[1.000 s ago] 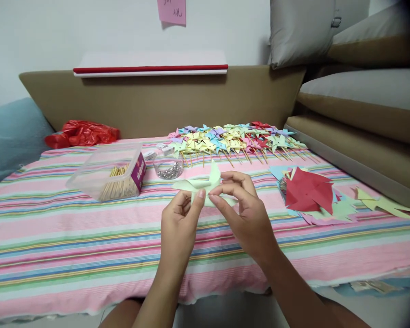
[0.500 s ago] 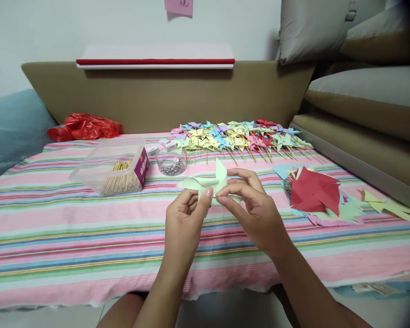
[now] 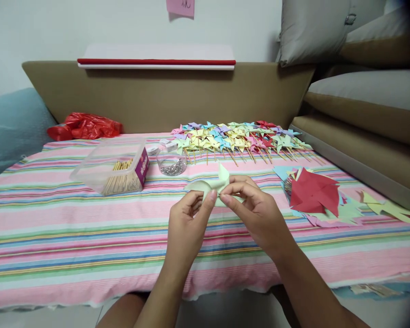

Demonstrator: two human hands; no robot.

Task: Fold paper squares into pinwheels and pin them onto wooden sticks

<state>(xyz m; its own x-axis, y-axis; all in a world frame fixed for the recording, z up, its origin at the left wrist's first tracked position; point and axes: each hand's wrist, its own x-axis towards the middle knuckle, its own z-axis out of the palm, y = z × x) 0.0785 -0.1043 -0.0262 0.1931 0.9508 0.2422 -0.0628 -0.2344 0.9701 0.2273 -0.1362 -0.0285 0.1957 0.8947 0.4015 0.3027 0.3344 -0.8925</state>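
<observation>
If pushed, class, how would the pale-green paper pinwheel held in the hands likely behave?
The pinwheel is probably light, being thin paper. Its curled blades stick out unsupported, so they would probably flex and could crease.

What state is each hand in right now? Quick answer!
Left hand: closed, holding the pale green paper pinwheel.
Right hand: closed, pinching at the pinwheel; what exactly it grips cannot be told.

A brown panel (image 3: 177, 98) (wide) fronts a pale wall (image 3: 89, 23).
</observation>
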